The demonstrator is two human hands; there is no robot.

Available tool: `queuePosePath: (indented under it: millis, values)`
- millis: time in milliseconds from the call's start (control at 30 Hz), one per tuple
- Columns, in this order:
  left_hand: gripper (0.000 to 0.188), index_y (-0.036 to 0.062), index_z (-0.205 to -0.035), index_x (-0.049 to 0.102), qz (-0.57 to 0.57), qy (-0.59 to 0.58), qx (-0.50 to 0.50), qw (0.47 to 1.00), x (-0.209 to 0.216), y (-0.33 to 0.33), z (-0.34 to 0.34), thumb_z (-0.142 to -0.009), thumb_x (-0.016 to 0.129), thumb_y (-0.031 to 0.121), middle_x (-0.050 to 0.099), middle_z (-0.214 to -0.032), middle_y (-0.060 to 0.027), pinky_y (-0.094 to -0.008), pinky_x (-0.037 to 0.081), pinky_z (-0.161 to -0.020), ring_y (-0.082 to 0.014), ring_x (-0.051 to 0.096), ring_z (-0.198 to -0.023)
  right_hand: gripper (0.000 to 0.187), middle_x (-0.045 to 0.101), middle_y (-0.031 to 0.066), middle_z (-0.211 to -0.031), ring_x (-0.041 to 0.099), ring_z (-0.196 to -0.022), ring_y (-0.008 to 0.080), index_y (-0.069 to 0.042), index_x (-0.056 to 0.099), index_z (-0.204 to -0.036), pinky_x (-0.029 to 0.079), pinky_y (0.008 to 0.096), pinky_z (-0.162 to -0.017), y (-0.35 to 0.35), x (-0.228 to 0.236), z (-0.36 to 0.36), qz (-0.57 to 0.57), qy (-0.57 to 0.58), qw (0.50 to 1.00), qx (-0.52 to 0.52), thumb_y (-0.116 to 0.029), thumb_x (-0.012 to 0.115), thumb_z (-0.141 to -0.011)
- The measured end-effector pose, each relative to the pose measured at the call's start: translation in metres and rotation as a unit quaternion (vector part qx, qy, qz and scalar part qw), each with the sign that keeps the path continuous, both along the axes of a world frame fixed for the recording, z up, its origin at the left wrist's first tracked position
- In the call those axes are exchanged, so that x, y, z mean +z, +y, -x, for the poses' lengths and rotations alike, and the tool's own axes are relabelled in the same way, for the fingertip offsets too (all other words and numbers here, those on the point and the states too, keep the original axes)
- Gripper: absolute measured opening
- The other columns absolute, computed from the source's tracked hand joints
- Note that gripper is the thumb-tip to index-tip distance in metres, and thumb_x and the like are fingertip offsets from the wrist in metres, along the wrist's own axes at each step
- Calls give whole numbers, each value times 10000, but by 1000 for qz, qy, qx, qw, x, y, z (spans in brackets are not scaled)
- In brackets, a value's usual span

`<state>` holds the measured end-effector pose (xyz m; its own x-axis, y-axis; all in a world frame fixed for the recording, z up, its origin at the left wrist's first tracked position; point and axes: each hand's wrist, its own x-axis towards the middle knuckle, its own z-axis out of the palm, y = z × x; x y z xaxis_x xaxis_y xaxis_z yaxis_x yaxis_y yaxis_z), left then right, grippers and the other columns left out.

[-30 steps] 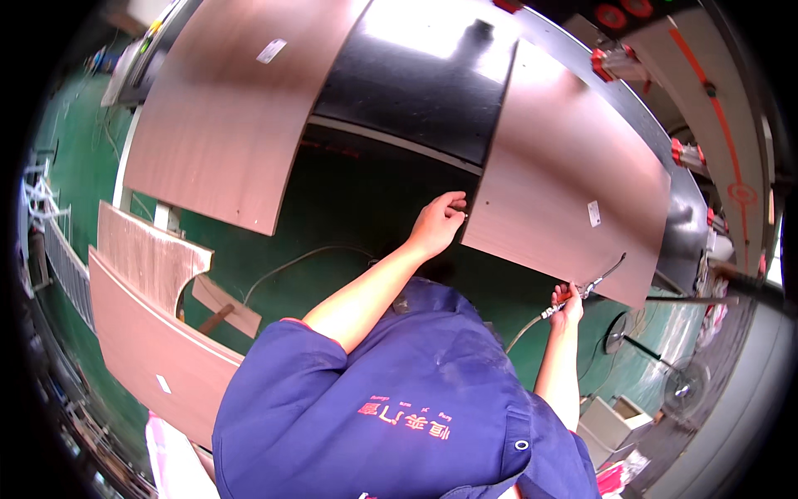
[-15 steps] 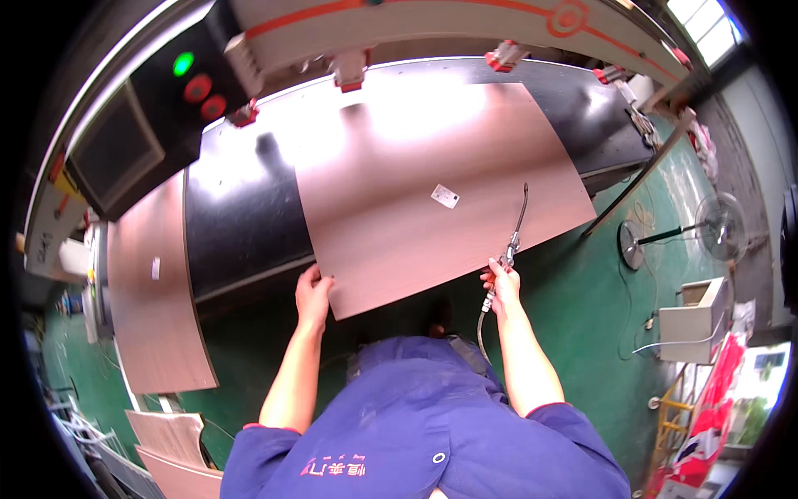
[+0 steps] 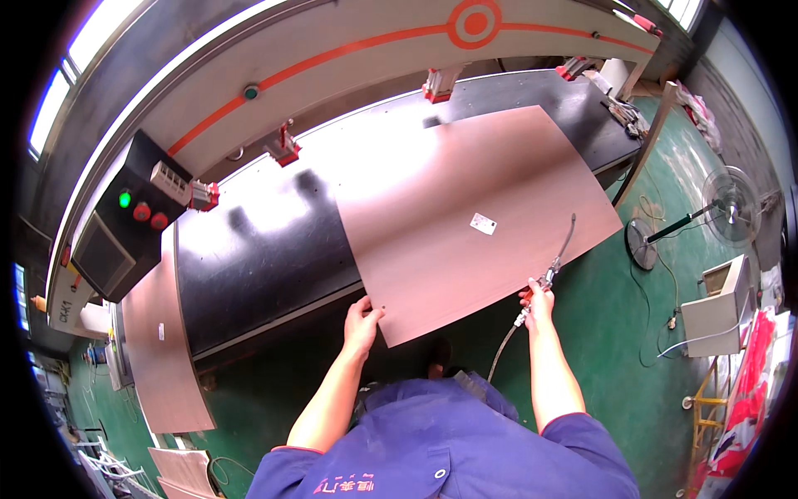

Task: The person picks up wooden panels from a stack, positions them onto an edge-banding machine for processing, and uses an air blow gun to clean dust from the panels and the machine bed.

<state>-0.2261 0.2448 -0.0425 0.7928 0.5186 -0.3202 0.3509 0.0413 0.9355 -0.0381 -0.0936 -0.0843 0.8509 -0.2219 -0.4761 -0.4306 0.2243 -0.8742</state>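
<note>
A large brownish-pink panel (image 3: 465, 274) lies at an angle on the black machine table, its near corner jutting past the front edge. On top of it is a small white label (image 3: 483, 224). My left hand (image 3: 361, 327) grips the panel's left edge close to that corner, thumb on the upper face; the fingertips beneath are hidden. In my right hand (image 3: 539, 304) is an air blow gun (image 3: 551, 275) with a long thin nozzle pointing away over the panel. A hose (image 3: 502, 353) runs from it down toward my waist.
Above the table spans a pale machine beam (image 3: 357, 50) with red-tipped clamps (image 3: 283, 148). A black control box (image 3: 125, 224) hangs at the left, over a second brown panel (image 3: 162, 366). On the right stand a floor fan (image 3: 731, 208), a wooden post (image 3: 648, 141) and a grey cabinet (image 3: 716, 308).
My view has swung left and up, so the panel and both hands sit farther right in the picture. Both hands keep their places at the panel, and the blow gun is still held.
</note>
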Motion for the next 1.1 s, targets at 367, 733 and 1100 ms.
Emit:
queuePosePath:
  millis: [367,733,1100]
  values:
    - [590,53,-1348,446,28,58,-126,990,8,-58,-115,-792,601,174,412,-1299,-122,-315,422,-894,-216,485,-1127,175,495,28,-609,486,-447,134,-82,507,-828,325,243,-365,-73,-20,-115,55,11,996,-69,-204,628,-865]
    - [729,61,-1455,249,95,48,-168,980,-12,-76,-138,-828,593,203,353,-1388,-122,-338,420,-935,-225,476,-1173,238,526,21,-604,518,-455,136,-87,507,-805,319,253,-358,-98,-29,-151,57,5,996,-66,-284,587,-912]
    - [472,22,-1232,536,112,302,-94,942,-121,-42,78,-827,584,260,626,-1092,-151,-352,488,-833,-245,626,-951,301,579,14,-660,604,-544,128,-94,536,-849,346,217,-389,-46,26,-11,66,33,990,118,-386,549,-923]
